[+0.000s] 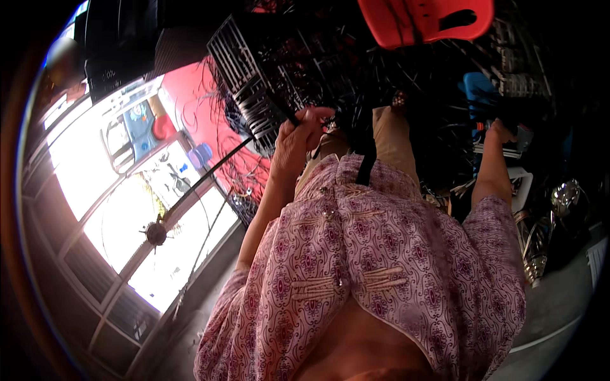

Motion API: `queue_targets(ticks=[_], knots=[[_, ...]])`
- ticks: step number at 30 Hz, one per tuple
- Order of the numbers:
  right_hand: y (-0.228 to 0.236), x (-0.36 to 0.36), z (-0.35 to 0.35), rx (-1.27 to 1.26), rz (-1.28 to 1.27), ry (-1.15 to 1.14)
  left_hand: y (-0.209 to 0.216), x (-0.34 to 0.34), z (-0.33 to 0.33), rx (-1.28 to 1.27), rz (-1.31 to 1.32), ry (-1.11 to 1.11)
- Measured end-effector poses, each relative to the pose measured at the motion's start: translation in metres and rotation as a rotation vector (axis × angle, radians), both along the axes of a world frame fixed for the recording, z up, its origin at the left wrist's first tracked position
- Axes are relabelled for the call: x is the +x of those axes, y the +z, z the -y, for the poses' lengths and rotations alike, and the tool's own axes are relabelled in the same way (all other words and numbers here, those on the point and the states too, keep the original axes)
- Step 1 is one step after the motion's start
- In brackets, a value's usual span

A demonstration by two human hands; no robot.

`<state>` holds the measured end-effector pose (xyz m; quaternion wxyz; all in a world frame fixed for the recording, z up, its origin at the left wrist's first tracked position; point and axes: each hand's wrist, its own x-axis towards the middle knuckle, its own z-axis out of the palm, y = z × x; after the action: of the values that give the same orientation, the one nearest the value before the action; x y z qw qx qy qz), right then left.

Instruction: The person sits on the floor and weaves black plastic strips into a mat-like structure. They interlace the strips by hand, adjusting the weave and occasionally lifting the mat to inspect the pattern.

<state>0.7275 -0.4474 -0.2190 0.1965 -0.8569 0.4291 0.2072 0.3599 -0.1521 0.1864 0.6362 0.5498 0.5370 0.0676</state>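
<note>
My left hand [300, 134] is raised in front of my lap, its fingers curled round a flat black strip [279, 109]. One finger sticks out to the right. The strip runs up toward a dark slatted lattice [236, 54], perhaps a woven basket, whose far side is lost in shadow. My right arm reaches out to the right, where my right hand [501, 132] is beside a blue object [480, 89] and some pale stacked edges. Its fingers are too small and dark to make out, and I cannot tell whether they grip anything.
A red plastic chair [424, 28] stands at the top. Loose black strands hang across a pink surface [206, 105] on the left, near a bright doorway [127, 184]. At the right are a white tray-like thing [522, 188] and a shiny metallic object [565, 195].
</note>
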Motion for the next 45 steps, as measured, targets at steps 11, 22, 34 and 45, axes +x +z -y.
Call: queue_targets(ticks=[11, 22, 34, 45], knots=[[0.032, -0.011, 0.005, -0.056, 0.112, 0.755, 0.008, 0.075, -0.008, -0.124, 0.321, 0.161], [0.345, -0.190, -0.204, 1.261, 0.302, 1.719, 0.039, 0.138, 0.014, 0.196, 0.338, 0.059], [0.520, 0.099, -0.289, 1.996, 0.888, 0.783, 0.096, 0.092, -0.030, 0.909, 0.201, -0.171], [0.500, 0.387, 0.048, 1.708, 1.580, -0.001, -0.036, -0.036, -0.002, 0.278, -0.084, 0.067]])
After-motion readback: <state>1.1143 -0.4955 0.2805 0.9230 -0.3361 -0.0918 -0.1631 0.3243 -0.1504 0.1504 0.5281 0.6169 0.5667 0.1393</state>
